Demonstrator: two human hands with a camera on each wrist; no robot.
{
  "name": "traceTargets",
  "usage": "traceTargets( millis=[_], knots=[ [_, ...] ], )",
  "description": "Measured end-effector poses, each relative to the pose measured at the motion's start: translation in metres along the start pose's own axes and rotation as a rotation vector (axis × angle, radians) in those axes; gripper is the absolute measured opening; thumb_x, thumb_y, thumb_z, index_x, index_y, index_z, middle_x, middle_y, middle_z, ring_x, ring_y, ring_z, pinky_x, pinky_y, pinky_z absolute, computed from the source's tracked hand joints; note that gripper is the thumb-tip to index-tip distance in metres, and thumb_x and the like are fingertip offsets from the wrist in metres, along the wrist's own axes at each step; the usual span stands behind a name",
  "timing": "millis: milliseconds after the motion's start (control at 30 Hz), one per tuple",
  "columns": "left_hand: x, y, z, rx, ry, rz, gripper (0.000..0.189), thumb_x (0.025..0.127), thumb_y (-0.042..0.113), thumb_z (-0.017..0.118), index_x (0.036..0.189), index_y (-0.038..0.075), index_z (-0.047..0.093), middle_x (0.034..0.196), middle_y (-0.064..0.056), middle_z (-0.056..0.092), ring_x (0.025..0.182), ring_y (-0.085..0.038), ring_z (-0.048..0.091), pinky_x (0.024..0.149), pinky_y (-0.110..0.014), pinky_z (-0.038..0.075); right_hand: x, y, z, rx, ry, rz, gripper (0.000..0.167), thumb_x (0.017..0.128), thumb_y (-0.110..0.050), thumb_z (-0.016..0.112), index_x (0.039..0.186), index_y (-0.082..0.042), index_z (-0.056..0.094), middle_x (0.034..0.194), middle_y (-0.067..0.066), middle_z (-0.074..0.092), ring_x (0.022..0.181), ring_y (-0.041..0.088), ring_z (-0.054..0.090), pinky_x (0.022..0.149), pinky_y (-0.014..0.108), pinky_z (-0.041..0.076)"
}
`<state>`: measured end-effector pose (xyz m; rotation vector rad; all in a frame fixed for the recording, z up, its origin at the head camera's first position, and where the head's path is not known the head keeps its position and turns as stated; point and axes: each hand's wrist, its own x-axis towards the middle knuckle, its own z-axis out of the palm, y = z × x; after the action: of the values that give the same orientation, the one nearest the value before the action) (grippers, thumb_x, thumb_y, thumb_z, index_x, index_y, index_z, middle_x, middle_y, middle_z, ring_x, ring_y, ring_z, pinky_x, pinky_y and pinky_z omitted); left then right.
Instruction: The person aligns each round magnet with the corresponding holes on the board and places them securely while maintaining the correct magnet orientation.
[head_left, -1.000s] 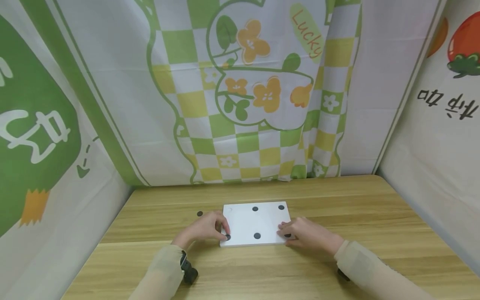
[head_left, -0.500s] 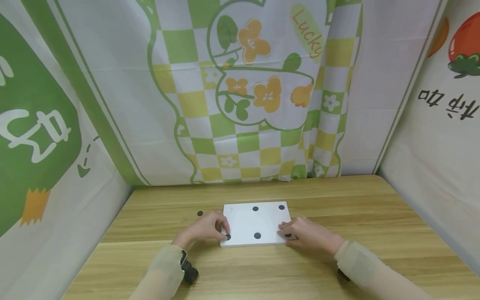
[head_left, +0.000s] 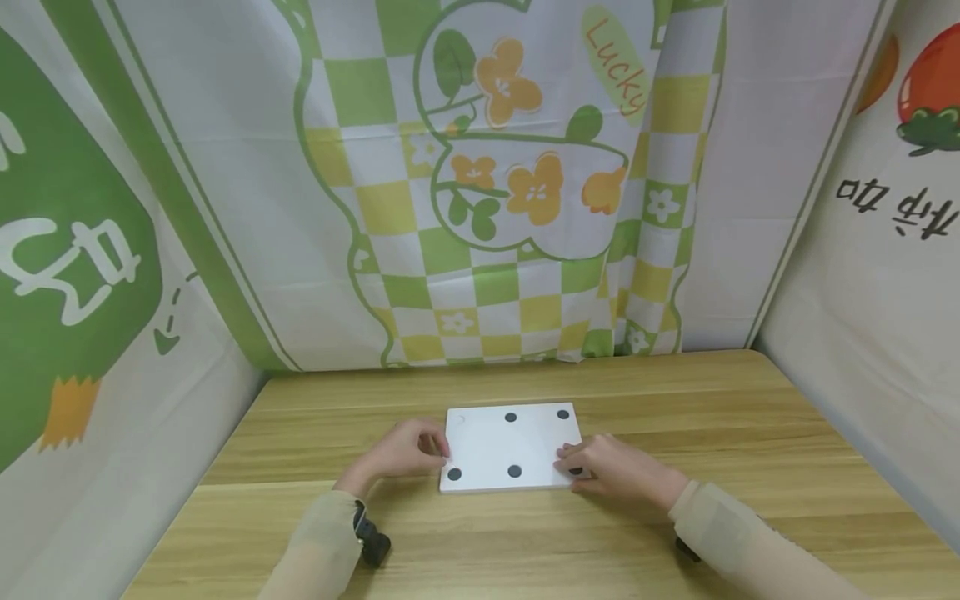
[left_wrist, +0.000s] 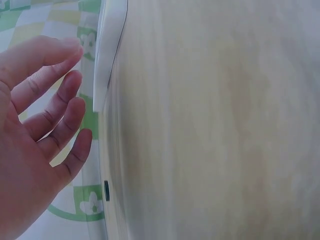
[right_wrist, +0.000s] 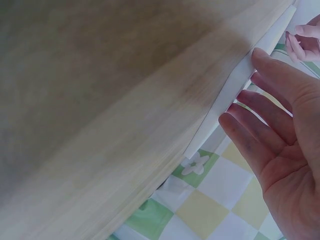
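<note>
A white rectangular board (head_left: 480, 442) lies on the wooden table, with several flat black discs on its top. One disc (head_left: 454, 474) sits at its near left corner; another (head_left: 576, 472) at the near right is partly covered by my right hand (head_left: 611, 467). The fingers of that hand rest on the board's right part, thumb at its near edge. My left hand (head_left: 405, 450) hovers at the board's left edge, thumb and index tips close together, nothing showing between them. In the left wrist view a loose disc (left_wrist: 106, 190) lies on the table beyond the left hand.
The wooden table (head_left: 480, 550) extends around the board on all sides. A checkered, flowered curtain (head_left: 517, 317) hangs at its back edge, with printed cloth walls at left and right. A faint curved mark (head_left: 461, 419) shows at the board's far left corner.
My left hand has let go of the near left disc and drawn slightly up and left, covering the loose disc in the head view. The right hand and board have not moved.
</note>
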<state>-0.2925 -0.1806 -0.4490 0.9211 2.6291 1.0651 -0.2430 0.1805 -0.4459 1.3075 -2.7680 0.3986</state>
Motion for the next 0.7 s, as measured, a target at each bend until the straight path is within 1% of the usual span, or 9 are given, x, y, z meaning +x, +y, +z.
traceTargets(
  millis=[133, 200, 367, 500, 700],
  knots=[
    [-0.002, -0.002, -0.004, -0.008, 0.022, 0.000, 0.006, 0.080, 0.012, 0.073, 0.081, 0.013, 0.067, 0.084, -0.002, 0.064, 0.074, -0.014, 0.056, 0.064, -0.022, 0.047, 0.000, -0.001, -0.001, 0.005, -0.002, -0.007, 0.031, 0.083, -0.019, 0.072, 0.112, -0.010, 0.069, 0.120, 0.012, 0.065, 0.111, 0.023, 0.064, 0.092, 0.032, 0.054],
    [-0.003, -0.003, -0.006, -0.011, 0.035, -0.009, 0.006, 0.080, 0.012, 0.073, 0.081, 0.012, 0.068, 0.083, -0.001, 0.064, 0.073, -0.014, 0.056, 0.064, -0.022, 0.047, 0.000, -0.001, -0.001, 0.000, -0.003, -0.015, 0.032, 0.083, -0.019, 0.072, 0.113, -0.009, 0.069, 0.119, 0.012, 0.065, 0.110, 0.024, 0.064, 0.091, 0.033, 0.054],
    [-0.004, -0.009, -0.009, 0.000, 0.095, -0.029, 0.003, 0.081, 0.013, 0.072, 0.083, 0.012, 0.070, 0.083, 0.001, 0.064, 0.074, -0.014, 0.055, 0.063, -0.021, 0.047, 0.001, 0.001, -0.001, -0.013, -0.006, -0.026, 0.032, 0.083, -0.020, 0.072, 0.113, -0.008, 0.069, 0.118, 0.013, 0.066, 0.108, 0.024, 0.066, 0.089, 0.032, 0.056],
    [-0.005, -0.014, -0.012, 0.005, 0.137, -0.070, 0.005, 0.082, 0.015, 0.072, 0.085, 0.012, 0.070, 0.087, 0.001, 0.066, 0.077, -0.014, 0.055, 0.065, -0.022, 0.046, 0.001, 0.002, 0.000, -0.027, -0.007, -0.027, 0.033, 0.083, -0.020, 0.073, 0.113, -0.008, 0.069, 0.118, 0.013, 0.066, 0.106, 0.024, 0.066, 0.088, 0.031, 0.056],
    [-0.009, -0.019, -0.016, -0.002, 0.170, -0.120, 0.008, 0.083, 0.012, 0.070, 0.090, 0.008, 0.069, 0.094, -0.004, 0.065, 0.081, -0.018, 0.056, 0.070, -0.025, 0.046, 0.001, 0.001, 0.000, -0.036, -0.004, -0.030, 0.033, 0.082, -0.021, 0.073, 0.112, -0.008, 0.069, 0.117, 0.013, 0.066, 0.106, 0.024, 0.066, 0.088, 0.032, 0.056]
  ],
)
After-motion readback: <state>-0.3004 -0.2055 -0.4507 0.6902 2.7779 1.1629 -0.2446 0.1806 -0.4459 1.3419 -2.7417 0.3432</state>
